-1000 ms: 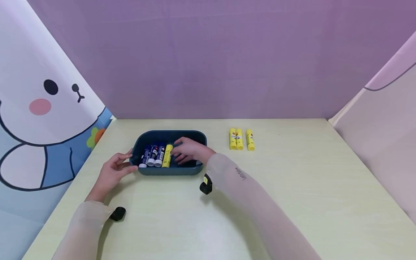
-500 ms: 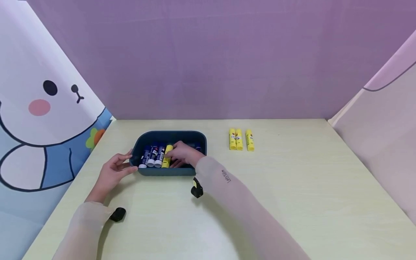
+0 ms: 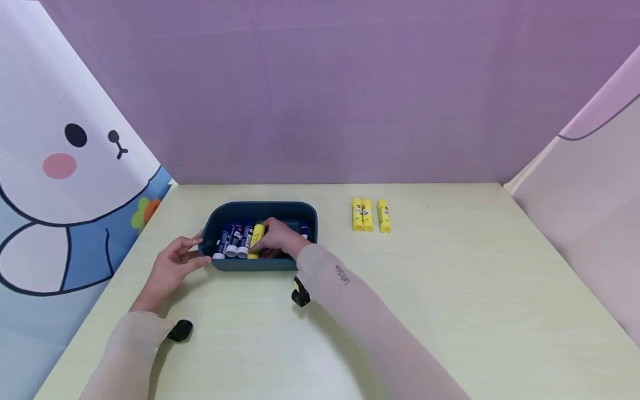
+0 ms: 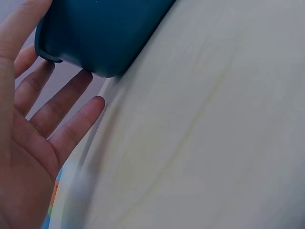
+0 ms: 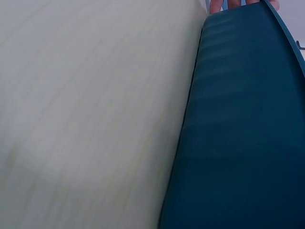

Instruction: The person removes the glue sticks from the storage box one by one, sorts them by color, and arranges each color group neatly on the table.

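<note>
A dark teal bin [image 3: 257,265] stands on the table, holding several dark blue glue sticks with white ends [image 3: 233,240] on its left side. Beside them lies a yellow glue stick [image 3: 256,239], which my right hand [image 3: 280,236] pinches between thumb and fingers inside the bin. One more blue glue stick [image 3: 304,229] shows at the bin's right end, partly hidden by that hand. My left hand [image 3: 175,260] touches the bin's left end with fairly straight fingers; the left wrist view has its fingertips [image 4: 86,75] at the end wall.
Three yellow glue sticks [image 3: 367,215] lie on the pale table [image 3: 450,278] right of the bin, two side by side and one slightly apart. A purple backdrop [image 3: 320,100] rises behind the table; a cartoon-printed panel [image 3: 65,222] borders the left.
My right hand has moved left inside the bin and closed on the yellow glue stick, uncovering the blue one at the right end. The left hand stays put.
</note>
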The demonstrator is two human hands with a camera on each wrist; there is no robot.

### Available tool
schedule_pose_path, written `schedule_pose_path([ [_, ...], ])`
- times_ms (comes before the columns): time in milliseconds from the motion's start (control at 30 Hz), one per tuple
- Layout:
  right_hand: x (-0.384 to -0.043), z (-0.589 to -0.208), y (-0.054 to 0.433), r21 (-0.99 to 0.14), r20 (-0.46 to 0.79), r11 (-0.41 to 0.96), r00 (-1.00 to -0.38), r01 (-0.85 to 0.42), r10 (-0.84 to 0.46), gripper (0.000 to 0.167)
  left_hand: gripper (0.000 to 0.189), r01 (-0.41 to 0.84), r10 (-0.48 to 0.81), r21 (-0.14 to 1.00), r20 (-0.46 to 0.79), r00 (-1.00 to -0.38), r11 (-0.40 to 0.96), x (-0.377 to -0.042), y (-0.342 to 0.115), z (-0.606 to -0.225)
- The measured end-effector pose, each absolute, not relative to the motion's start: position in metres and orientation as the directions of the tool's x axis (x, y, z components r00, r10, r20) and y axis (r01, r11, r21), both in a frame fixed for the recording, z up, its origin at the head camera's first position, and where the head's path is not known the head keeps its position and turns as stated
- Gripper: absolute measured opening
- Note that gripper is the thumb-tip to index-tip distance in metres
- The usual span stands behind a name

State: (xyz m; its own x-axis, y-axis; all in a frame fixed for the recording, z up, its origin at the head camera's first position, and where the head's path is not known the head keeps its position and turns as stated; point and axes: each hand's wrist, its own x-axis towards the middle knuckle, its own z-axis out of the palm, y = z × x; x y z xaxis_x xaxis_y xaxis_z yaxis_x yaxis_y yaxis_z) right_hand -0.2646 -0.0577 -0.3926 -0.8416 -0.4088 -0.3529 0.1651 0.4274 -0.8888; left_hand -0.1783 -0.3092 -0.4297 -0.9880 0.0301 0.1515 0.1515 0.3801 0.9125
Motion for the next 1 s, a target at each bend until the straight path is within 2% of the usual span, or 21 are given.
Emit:
schedule_pose_path([
  [267, -0.2629, -0.3918, -0.0597, -0.884, -0.338, 0.450, -0.842, 0.129, -0.422, 0.068, 0.045, 0.128, 0.024, 0.911, 0.129, -0.991, 0.392, -0.1777, -0.3106, -0.4281],
  [533, -0.2670, -0.3953, -0.0596, -0.930, -0.288, 0.348, -0.817, 0.115, -0.500, 0.067, 0.045, 0.127, 0.019, 0.909, 0.131, -0.991, 0.396, -0.1774, -0.3112, -0.4295],
  [667, -0.2693, -0.3940, -0.0587, -0.933, -0.283, 0.343, -0.815, 0.111, -0.506, 0.063, 0.044, 0.130, 0.024, 0.913, 0.132, -0.991, 0.387, -0.1774, -0.3112, -0.4298],
  [1000, -0.2722, -0.3881, -0.0521, -0.949, -0.302, 0.263, -0.731, 0.172, -0.612, 0.062, 0.042, 0.133, 0.030, 0.913, 0.131, -0.991, 0.385, -0.1783, -0.3094, -0.4278],
])
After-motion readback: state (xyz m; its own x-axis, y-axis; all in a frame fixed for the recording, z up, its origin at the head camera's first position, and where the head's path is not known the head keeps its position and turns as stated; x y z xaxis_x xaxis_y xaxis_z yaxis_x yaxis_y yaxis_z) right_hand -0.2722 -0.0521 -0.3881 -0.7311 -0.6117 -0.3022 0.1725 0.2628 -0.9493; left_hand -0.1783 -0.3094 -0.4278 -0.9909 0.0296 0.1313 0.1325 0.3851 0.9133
